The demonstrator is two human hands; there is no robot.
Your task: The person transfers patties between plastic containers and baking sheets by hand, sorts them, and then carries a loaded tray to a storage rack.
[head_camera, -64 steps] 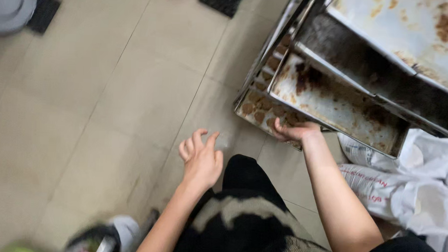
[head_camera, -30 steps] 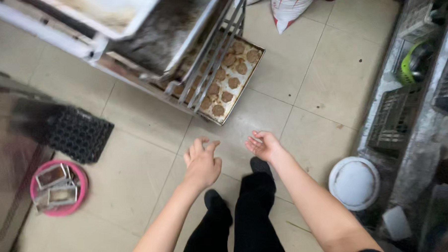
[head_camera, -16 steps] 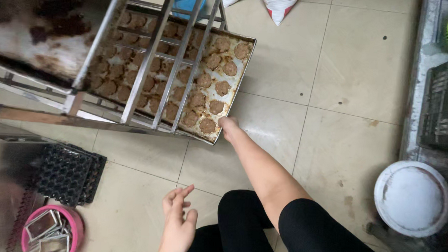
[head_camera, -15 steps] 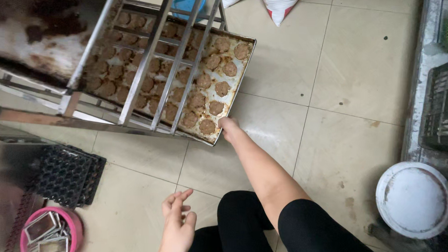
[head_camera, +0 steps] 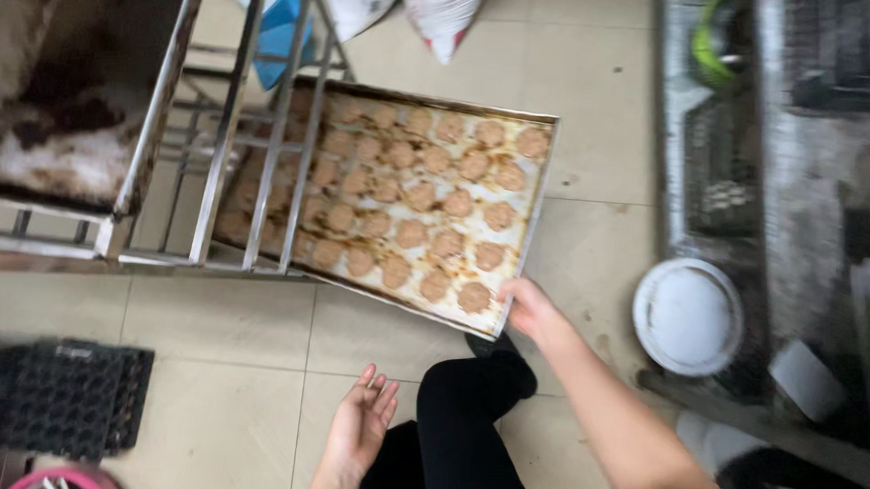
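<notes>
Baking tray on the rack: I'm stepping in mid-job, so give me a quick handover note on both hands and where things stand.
Right hand: gripping the near right corner of the baking tray.
Left hand: open and empty, hanging over the tiled floor beside the person's leg.
Tray: loaded with rows of round brown biscuits; its left part lies under the bars of the metal rack, the rest juts out over the floor.
Done: the tray is partly out of the rack, held at one corner only.
Left: the tray is not clear of the rack, and the left hand is not yet supporting it.
</notes>
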